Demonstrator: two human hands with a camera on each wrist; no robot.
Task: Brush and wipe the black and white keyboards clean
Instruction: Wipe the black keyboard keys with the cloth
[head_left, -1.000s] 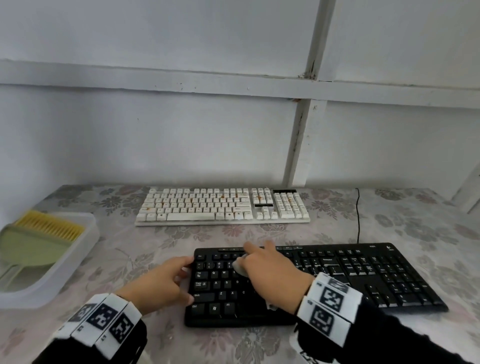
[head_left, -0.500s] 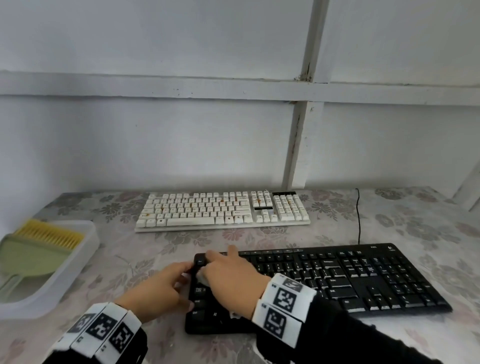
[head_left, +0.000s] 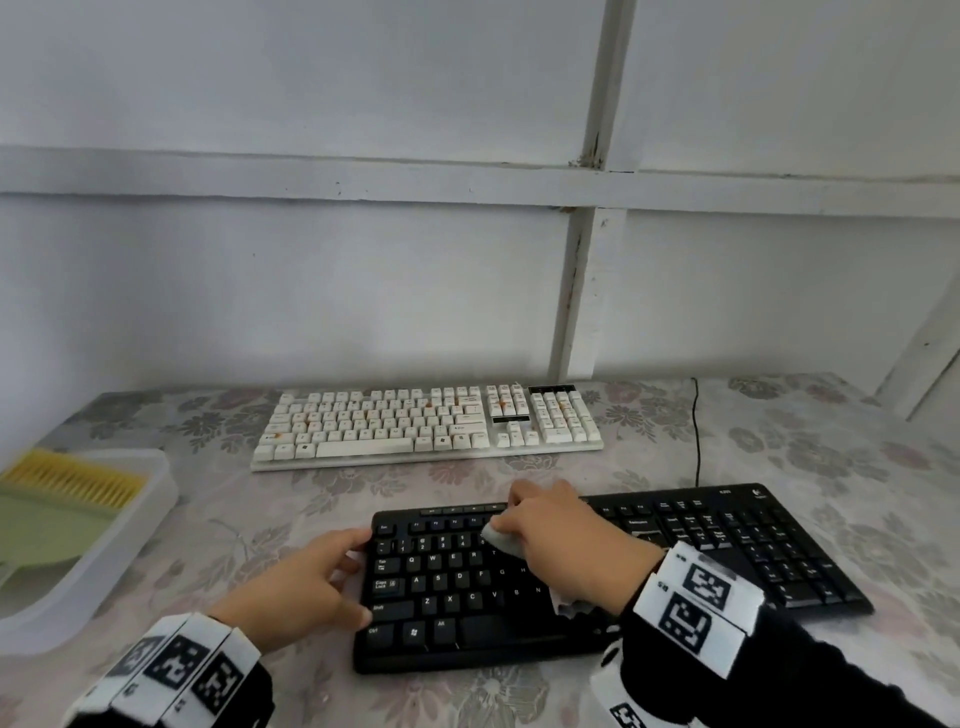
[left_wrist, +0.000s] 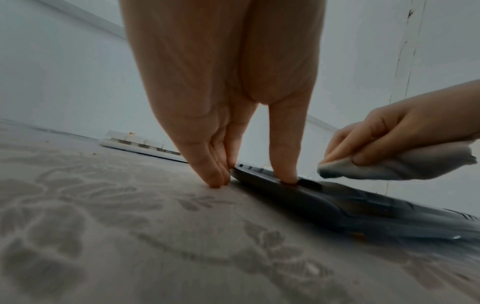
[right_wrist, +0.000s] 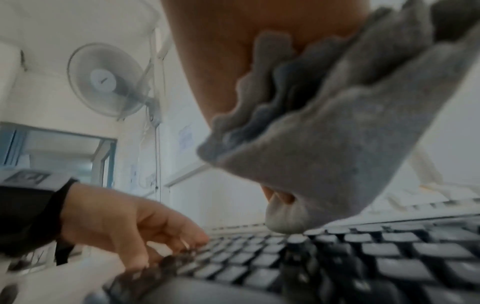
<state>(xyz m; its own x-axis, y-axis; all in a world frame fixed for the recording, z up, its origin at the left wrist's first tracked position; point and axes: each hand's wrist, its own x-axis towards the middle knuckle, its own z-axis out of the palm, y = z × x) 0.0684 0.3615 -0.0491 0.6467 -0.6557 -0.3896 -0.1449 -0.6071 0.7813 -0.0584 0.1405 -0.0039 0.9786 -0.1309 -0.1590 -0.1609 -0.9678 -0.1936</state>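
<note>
Right hand (head_left: 563, 538), clutching grey cloth (head_left: 501, 540), back right from left edge to mid number row of black keyboard (head_left: 613, 577); wiping pass ongoing; left hand (head_left: 306, 587), fingers spread, steadies left edge.

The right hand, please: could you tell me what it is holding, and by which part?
The right hand holds a bunched grey cloth by its middle; both ends stick out.

A pale wall (head_left: 311, 291) with white-painted battens (head_left: 576, 291) stood behind the floral-clothed table (head_left: 857, 467). 1 wall-mounted fan (right_wrist: 106, 80) hung near a blue-framed window (right_wrist: 59, 152).
</note>
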